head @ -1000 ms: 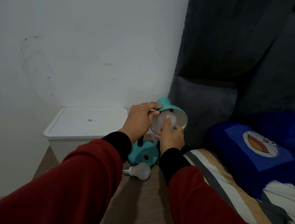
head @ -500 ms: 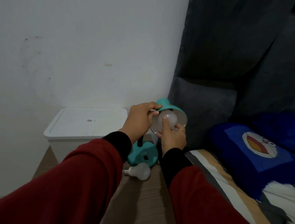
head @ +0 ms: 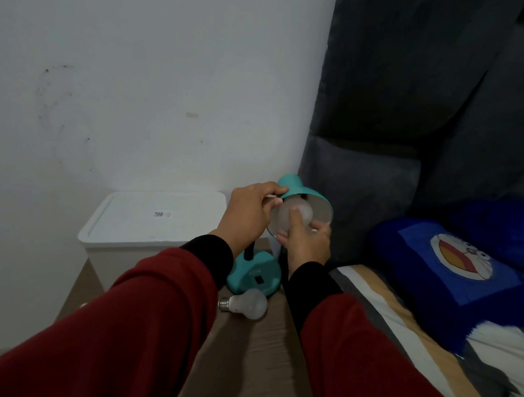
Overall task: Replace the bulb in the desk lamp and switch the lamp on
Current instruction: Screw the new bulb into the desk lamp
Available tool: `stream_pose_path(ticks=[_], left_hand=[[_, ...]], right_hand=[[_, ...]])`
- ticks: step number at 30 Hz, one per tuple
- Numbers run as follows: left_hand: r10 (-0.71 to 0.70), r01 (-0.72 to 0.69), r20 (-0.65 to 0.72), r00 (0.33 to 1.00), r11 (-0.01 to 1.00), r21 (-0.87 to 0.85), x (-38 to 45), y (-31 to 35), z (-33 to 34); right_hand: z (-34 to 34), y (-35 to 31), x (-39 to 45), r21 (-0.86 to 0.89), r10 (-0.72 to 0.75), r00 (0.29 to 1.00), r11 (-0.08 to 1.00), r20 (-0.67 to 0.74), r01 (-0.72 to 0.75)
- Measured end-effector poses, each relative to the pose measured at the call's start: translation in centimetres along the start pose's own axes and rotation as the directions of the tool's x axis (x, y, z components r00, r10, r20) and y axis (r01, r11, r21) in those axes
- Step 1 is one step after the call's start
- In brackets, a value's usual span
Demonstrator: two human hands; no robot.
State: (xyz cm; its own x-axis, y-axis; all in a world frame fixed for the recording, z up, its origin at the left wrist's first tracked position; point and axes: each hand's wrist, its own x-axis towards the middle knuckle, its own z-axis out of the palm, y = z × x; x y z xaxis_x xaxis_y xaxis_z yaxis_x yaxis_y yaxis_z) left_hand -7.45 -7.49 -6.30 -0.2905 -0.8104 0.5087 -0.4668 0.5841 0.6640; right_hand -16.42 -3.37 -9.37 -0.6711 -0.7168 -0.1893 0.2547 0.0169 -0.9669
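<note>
A teal desk lamp stands on a wooden surface, its round base bearing a black switch. My left hand grips the rim of the teal shade, which tilts toward me. My right hand holds a frosted white bulb sitting inside the shade, thumb and fingers around its globe. The bulb's screw end is hidden within the shade. A second white bulb lies on its side on the wood in front of the base, metal cap pointing left.
A white lidded plastic box stands left of the lamp against the white wall. To the right are a dark grey padded headboard, a blue cartoon pillow and a striped bedsheet.
My right hand has shifted its grip around the bulb in the shade, fingers rotating a little. My left hand stays on the shade's rim. The loose bulb has not moved.
</note>
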Motion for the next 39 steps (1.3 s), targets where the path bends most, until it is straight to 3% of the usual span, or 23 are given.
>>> stream_pose_path(ticks=[3,8,22,31,35,39], left_hand=[[0.001,-0.001,0.002,1.000,1.000,0.012,0.11,-0.04,-0.05],[0.004,-0.004,0.001,1.000,1.000,0.011,0.01,-0.02,0.01],[-0.007,0.007,-0.008,1.000,1.000,-0.016,0.10,-0.08,0.07],[-0.007,0.007,0.003,1.000,1.000,-0.024,0.11,-0.17,0.17],[-0.002,0.002,0.001,1.000,1.000,-0.030,-0.10,-0.24,0.15],[-0.009,0.009,-0.002,1.000,0.999,-0.050,-0.07,-0.08,0.22]], right_hand=[[0.22,-0.28,-0.02,0.015,0.047,0.999,0.999,0.010,-0.047],[0.01,0.02,0.08,0.015,-0.016,1.000,1.000,0.012,0.016],[-0.07,0.00,0.16,0.128,-0.001,1.000,0.992,0.027,-0.003],[0.11,0.13,0.18,0.075,0.022,0.998,0.997,0.058,-0.027],[0.30,0.07,0.15,-0.044,0.003,0.999,0.999,0.038,-0.001],[0.37,-0.34,0.33,-0.008,0.063,0.995,0.998,0.074,-0.063]])
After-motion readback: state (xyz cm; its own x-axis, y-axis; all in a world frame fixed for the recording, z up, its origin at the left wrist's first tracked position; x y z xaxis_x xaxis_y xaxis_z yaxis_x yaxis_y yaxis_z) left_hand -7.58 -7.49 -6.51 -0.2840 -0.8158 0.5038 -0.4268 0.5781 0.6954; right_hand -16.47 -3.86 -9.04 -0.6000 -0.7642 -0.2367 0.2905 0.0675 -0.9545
